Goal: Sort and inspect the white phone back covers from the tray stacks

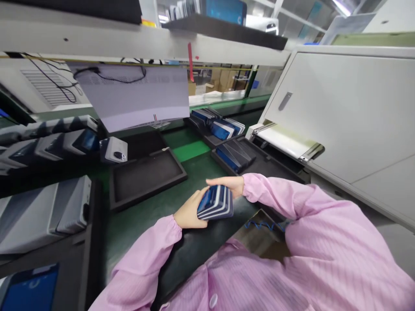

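Between my two hands is a small stack of smartphones, with blue screens and pale edges, held slightly tilted over the dark green bench. My left hand grips its left side, thumb along the near edge. On the far right side my right hand is closed round the stack, its fingers partly hidden behind it. Just beyond my right hand, a black tray carries several leaning phones. To the left of the stack lies a shallow black tray with a bare bottom.
Rows of boxed-looking grey and dark devices stand at the left. Another black tray holds more, including a blue-screened phone. A white machine with a short conveyor belt stands at the right. A shelf crosses above the bench.
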Demonstrator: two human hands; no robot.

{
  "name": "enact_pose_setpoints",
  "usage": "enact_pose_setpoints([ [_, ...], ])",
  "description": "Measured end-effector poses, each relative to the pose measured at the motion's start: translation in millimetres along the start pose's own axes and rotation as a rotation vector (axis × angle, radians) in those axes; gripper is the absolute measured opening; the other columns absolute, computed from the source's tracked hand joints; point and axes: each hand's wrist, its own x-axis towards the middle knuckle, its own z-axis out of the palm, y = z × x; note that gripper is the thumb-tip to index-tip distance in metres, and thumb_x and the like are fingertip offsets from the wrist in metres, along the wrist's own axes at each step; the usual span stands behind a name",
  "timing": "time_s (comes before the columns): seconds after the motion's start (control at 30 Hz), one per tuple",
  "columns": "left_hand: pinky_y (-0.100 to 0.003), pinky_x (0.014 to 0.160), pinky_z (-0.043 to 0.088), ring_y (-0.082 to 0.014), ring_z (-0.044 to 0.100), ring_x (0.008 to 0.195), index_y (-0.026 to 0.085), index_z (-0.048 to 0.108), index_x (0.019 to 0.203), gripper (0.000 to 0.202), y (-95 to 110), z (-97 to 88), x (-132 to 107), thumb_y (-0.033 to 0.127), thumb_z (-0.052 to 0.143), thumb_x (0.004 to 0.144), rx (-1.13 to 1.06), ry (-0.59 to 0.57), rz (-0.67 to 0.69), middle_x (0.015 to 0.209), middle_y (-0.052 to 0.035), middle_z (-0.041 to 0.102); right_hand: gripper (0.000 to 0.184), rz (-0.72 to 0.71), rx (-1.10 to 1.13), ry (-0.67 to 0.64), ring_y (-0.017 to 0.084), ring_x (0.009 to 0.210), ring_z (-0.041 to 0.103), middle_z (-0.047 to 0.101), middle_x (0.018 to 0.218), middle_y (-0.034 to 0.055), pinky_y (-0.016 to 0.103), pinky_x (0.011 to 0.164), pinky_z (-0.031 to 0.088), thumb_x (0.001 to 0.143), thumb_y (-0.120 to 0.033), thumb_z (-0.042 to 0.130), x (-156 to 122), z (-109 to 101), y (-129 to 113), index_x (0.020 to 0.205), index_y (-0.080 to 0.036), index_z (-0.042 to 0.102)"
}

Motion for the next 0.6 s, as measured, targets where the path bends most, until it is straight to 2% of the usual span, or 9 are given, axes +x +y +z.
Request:
enact_pose_setpoints([
  [0.07,-0.050,0.109,0.032,-0.0323,0.041,0.129,0.018,0.020,0.143,0.097,-11,3.2,-2,0.015,0.063,0.056,-0.116,0.190,-0.015,0.141,-0.0150,0.040,0.071,-0.190,-0.073,0.015,0.024,0.083,0.070,0.072,0.084,0.0099,0.040,0.078,0.057,0.076,-0.077,0.044,-2,1,-4,0.096,-0.012,0.063],
  [0.17,-0.052,0.112,0.026,-0.0339,0.036,0.134,0.015,0.021,0.140,0.093,-21,11.0,-5,0.017,0.065,0.058,-0.193,0.431,-0.016,0.144,-0.0179,0.036,0.081,-0.681,-0.243,0.140,0.026,0.106,0.061,0.065,0.112,0.0116,0.041,0.092,0.049,0.064,-0.078,0.058,7,7,3,0.117,-0.017,0.056],
  [0.23,-0.053,0.111,0.027,-0.0348,0.036,0.134,0.016,0.021,0.139,0.094,-23,18.2,-6,0.019,0.067,0.058,-0.197,0.519,-0.032,0.144,-0.0186,0.037,0.093,-0.997,-0.188,0.248,0.028,0.117,0.054,0.055,0.127,0.0123,0.042,0.098,0.043,0.059,-0.082,0.057,21,14,12,0.129,-0.023,0.045],
  [0.3,-0.054,0.110,0.028,-0.0351,0.037,0.134,0.017,0.020,0.139,0.093,-21,24.2,-6,0.020,0.068,0.059,-0.193,0.573,-0.053,0.143,-0.0194,0.037,0.103,-1.195,-0.080,0.290,0.030,0.123,0.048,0.047,0.135,0.0129,0.046,0.101,0.039,0.056,-0.089,0.050,40,22,21,0.137,-0.028,0.033],
  [0.37,-0.055,0.109,0.031,-0.0352,0.039,0.133,0.017,0.018,0.140,0.095,-18,26.7,-6,0.025,0.070,0.061,-0.212,0.589,-0.059,0.144,-0.0211,0.035,0.115,-1.285,-0.112,0.283,0.032,0.129,0.042,0.041,0.139,0.0133,0.048,0.107,0.033,0.048,-0.085,0.061,57,32,28,0.142,-0.030,0.022],
  [0.47,-0.051,0.106,0.038,-0.0343,0.047,0.126,0.015,0.026,0.139,0.089,-16,24.0,-5,0.037,0.071,0.067,-0.214,0.487,-0.064,0.140,-0.0201,0.041,0.129,-1.294,-0.325,0.295,0.031,0.133,0.037,0.038,0.140,0.0134,0.048,0.112,0.024,0.045,-0.061,0.084,77,40,34,0.146,-0.029,0.010],
  [0.53,-0.049,0.104,0.040,-0.0335,0.051,0.121,0.015,0.037,0.135,0.075,-18,21.1,-5,0.044,0.067,0.073,-0.188,0.414,-0.083,0.133,-0.0170,0.049,0.127,-1.263,-0.393,0.327,0.029,0.132,0.038,0.039,0.138,0.0134,0.047,0.113,0.024,0.052,-0.048,0.086,86,40,37,0.147,-0.028,0.004],
  [0.6,-0.050,0.104,0.040,-0.0332,0.053,0.119,0.015,0.044,0.130,0.066,-21,19.5,-6,0.048,0.063,0.077,-0.167,0.391,-0.107,0.127,-0.0147,0.055,0.125,-1.239,-0.394,0.333,0.027,0.131,0.041,0.039,0.137,0.0138,0.046,0.112,0.026,0.056,-0.044,0.085,92,38,38,0.148,-0.028,0.001],
])
